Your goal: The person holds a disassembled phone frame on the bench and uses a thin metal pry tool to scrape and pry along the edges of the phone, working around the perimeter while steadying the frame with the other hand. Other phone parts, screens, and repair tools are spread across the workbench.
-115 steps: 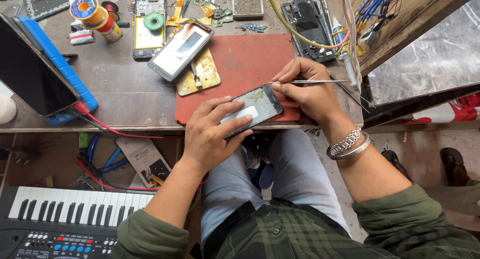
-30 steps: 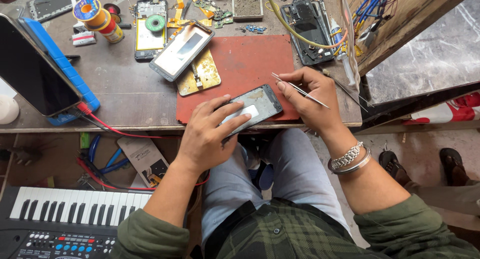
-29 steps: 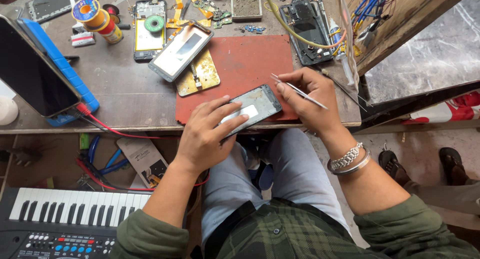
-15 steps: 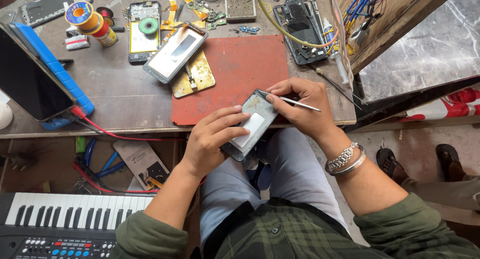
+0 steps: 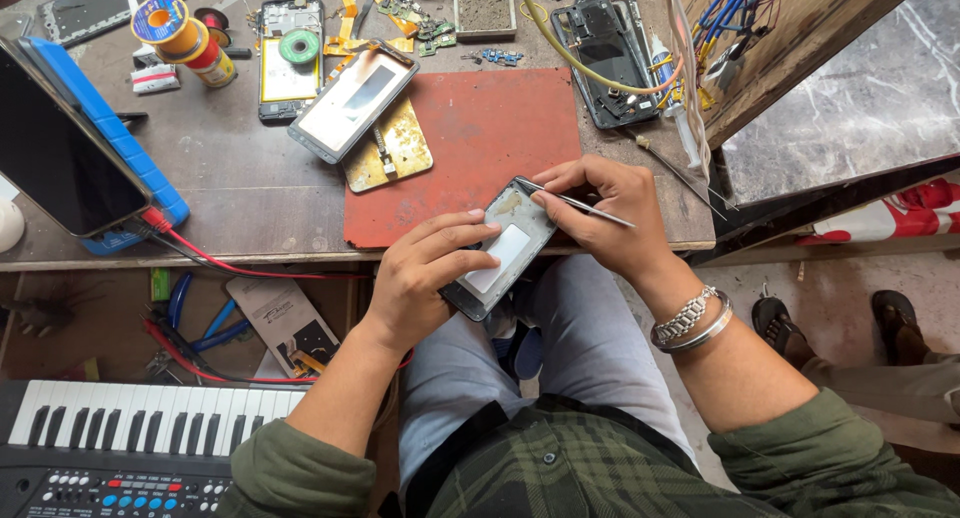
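Cluttered workbench, red mat at its edge. My left hand gripped the opened phone; my right hand pinched tweezers at its top corner. Probing seemed underway; next needs a steady tip.

Opened dark phone tilted at table edge, thin tweezers touching its top.

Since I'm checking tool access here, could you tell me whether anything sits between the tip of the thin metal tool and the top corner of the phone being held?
Nothing visible does. The right hand holds the thin metal tool with its tip already at the top corner of the phone. The left hand grips the phone lower down, its fingers lying across the middle, away from that corner.
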Tool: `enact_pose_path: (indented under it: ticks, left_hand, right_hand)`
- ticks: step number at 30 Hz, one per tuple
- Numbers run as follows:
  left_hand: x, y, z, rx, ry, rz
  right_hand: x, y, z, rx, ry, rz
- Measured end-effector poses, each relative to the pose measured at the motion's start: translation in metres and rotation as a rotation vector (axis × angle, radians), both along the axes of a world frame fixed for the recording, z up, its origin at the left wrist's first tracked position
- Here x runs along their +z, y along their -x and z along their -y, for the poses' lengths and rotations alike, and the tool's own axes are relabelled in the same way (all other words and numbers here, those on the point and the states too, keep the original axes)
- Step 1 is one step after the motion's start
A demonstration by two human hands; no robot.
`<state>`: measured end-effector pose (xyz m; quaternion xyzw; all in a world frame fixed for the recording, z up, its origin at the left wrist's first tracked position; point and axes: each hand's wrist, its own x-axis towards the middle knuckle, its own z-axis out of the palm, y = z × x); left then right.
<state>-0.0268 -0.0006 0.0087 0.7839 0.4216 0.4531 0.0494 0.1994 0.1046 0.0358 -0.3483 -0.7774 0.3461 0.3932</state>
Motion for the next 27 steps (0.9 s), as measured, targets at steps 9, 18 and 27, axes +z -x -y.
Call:
enact_pose_path:
  ticks: [9, 18, 27]
  left_hand:
    - [0.001, -0.001, 0.001, 0.014, 0.006, 0.000]
    - [0.003, -0.001, -0.001, 0.006, -0.008, -0.038]
    - [0.003, -0.001, -0.001, 0.012, -0.003, -0.046]
  right_hand:
    - [-0.009, -0.005, -0.013, 0.042, 0.215, -0.033]
    - [-0.009, -0.008, -0.044, 0.263, 0.545, -0.179]
    - [-0.004, -0.010, -0.049, 0.261, 0.661, -0.174]
